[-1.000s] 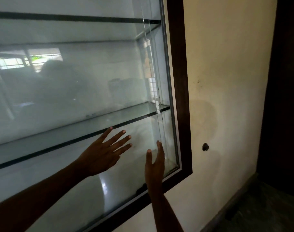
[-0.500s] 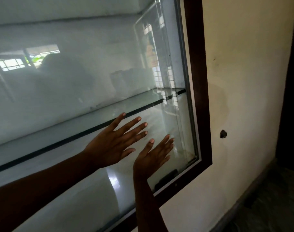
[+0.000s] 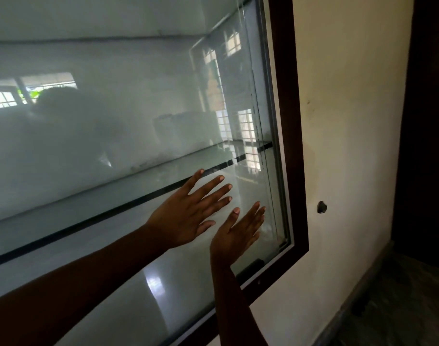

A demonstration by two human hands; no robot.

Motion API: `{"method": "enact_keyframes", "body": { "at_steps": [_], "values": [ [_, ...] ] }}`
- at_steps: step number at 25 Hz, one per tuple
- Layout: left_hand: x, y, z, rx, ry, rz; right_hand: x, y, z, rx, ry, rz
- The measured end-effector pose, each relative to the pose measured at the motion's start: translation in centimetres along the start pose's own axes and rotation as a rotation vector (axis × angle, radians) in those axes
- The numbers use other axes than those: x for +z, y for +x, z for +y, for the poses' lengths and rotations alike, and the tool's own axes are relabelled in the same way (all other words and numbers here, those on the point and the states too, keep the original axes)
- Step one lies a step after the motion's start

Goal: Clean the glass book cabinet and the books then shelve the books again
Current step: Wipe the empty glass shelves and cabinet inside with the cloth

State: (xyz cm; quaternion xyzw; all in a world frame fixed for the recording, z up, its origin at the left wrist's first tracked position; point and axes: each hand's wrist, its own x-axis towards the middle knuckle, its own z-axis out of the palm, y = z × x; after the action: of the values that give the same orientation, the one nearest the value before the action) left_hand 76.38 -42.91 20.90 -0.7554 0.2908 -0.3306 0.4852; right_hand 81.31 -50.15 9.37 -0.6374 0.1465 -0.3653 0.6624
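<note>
While the fingers (image 3: 208,186) of the left hand (image 3: 186,216) are straight and spread apart like a fan, they hold nothing and point up and to the right over the glass door (image 3: 113,121). The fingers (image 3: 253,213) of the right hand (image 3: 241,233) are also straight, but they stay close together, and this hand also holds nothing. It is just beside the left hand, lower and more to the right, near the bottom right corner of the pane. Both palms face the glass; if they really touch it, I cannot tell for sure. Both bare forearms come up from the lower edge of the view.

Behind the left fingertips a glass shelf (image 3: 88,201) with a black front edge runs across the inside of the cabinet. The glass looks hazy and reflects bright windows and a dim figure. The cabinet is set into the wall and fills the left and middle of the view, with a dark brown frame (image 3: 286,121) around the glass. To the right of the frame is a cream wall (image 3: 351,121) with a small dark round thing (image 3: 321,207) on it. Further right stands a dark panel (image 3: 430,121), and the floor (image 3: 400,308) is below it.
</note>
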Motion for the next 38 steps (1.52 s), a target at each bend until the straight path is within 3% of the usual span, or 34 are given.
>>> {"method": "enact_keyframes", "body": {
  "at_steps": [4, 11, 17, 23, 26, 33, 38],
  "values": [
    [-0.6, 0.2, -0.1, -0.01, -0.005, -0.002, -0.9, -0.1, -1.1, 0.021, -0.016, -0.067],
    [-4.4, 0.1, 0.6, -0.075, -0.143, -0.125, -9.4, 2.9, -1.3, -0.088, 0.02, -0.598],
    [-3.7, -1.7, -1.4, -0.014, -0.092, -0.126, -6.9, 0.8, -2.3, 0.162, 0.114, -0.457],
    [-1.2, -1.6, -1.2, -0.008, -0.074, -0.024, -1.4, -1.0, -1.5, 0.059, -0.005, -0.103],
    [-1.1, -1.6, -1.3, -0.003, -0.078, -0.041, -0.5, -1.3, -0.6, 0.028, -0.031, -0.025],
    [-1.4, 0.6, -0.6, 0.005, -0.014, -0.142, -0.9, 0.9, -0.2, 0.054, -0.014, -0.065],
    [-2.8, 0.8, -0.4, 0.0, -0.102, -0.185, -5.3, 2.2, -1.3, 0.074, -0.027, -0.409]
  ]
}}
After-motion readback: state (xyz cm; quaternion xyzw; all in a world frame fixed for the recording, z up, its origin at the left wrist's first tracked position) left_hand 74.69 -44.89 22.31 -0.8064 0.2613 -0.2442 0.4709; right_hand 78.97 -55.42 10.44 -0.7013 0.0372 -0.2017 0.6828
